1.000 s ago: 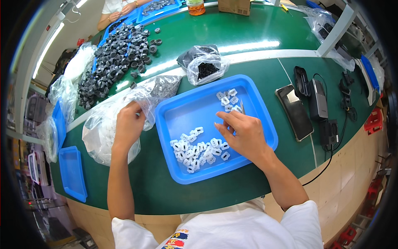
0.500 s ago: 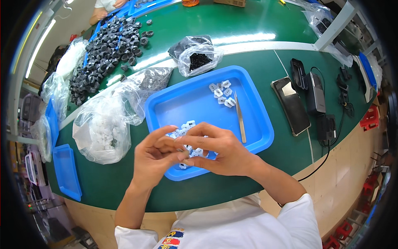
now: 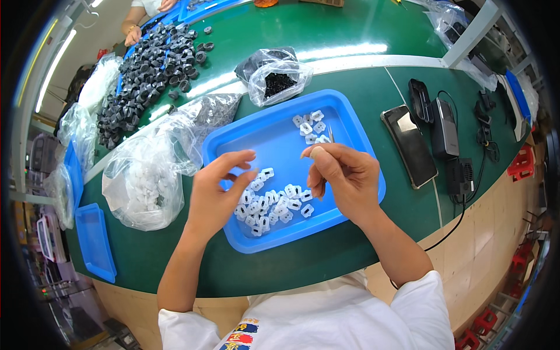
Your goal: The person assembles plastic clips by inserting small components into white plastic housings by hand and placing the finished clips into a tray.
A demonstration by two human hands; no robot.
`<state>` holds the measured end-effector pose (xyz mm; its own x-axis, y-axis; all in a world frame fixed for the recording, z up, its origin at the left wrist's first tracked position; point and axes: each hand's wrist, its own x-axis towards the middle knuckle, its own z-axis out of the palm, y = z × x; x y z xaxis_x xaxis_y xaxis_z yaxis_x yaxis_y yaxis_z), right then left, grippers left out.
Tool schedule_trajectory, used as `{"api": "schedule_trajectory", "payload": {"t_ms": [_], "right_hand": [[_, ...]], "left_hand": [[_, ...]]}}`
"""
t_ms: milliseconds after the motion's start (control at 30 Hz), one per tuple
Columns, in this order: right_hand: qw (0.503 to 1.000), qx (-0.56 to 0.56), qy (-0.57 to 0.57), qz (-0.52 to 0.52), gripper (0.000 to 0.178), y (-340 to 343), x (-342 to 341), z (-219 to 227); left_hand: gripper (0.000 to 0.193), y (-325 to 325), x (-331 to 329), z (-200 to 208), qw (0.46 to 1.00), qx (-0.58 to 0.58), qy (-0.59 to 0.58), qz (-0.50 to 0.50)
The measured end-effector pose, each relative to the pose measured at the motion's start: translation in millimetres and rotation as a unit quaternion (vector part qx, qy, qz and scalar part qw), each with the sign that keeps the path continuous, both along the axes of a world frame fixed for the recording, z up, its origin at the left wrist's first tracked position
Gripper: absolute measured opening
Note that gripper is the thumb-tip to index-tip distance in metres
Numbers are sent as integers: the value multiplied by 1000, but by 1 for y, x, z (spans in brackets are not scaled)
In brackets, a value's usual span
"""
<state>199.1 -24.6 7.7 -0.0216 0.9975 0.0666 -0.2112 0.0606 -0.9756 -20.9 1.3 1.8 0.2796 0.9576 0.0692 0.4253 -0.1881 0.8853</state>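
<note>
A blue tray (image 3: 280,245) is in front of me. Its near left part holds a heap of small white plastic parts with dark slots (image 3: 265,205); a smaller group of white parts (image 3: 310,124) lies toward its far right. My left hand (image 3: 211,189) hovers over the heap's left side, thumb and forefinger apart, with nothing visible between them. Over the tray's right half, my right hand (image 3: 345,175) has its fingers pinched and curled; whatever they hold is hidden. Metal tweezers (image 3: 331,134) show only their tip beyond this hand, so I cannot tell whether it touches them.
Left of the tray sit a clear bag of white parts (image 3: 143,186) and a small blue tray (image 3: 95,242). Beyond are a bag of black pieces (image 3: 279,83) and a pile of dark caps (image 3: 154,70). A phone (image 3: 409,146) lies right; another person's hand (image 3: 133,36) is far left.
My hands, together over the heap before, have separated. The right has moved right and away from me, covering most of the tweezers. The left has shifted slightly left, uncovering the heap.
</note>
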Motion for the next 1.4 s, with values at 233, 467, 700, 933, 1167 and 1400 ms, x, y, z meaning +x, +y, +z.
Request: {"api": "schedule_trajectory", "payload": {"t_ms": [233,467,700,933,1167,1400], "right_hand": [[999,16,-13,44,18,2,-3,-12],[998,-6,6,68,21,2,-4,-14],[990,-33,-5,140,16,-2,-10,-14],[984,12,-96,151,13,-6,-16,-12],[978,34,-124,166,10,-7,-17,-14],[975,-11,-116,191,11,-6,-17,-14]], "left_hand": [[40,6,23,-6,935,148,289,-140],[31,11,21,-8,969,109,198,-99],[19,3,11,-6,965,-141,-220,27],[20,-38,13,-12,855,-279,-431,68],[18,-54,11,-12,851,-245,-456,85],[16,-57,17,-12,860,-225,-433,148]]}}
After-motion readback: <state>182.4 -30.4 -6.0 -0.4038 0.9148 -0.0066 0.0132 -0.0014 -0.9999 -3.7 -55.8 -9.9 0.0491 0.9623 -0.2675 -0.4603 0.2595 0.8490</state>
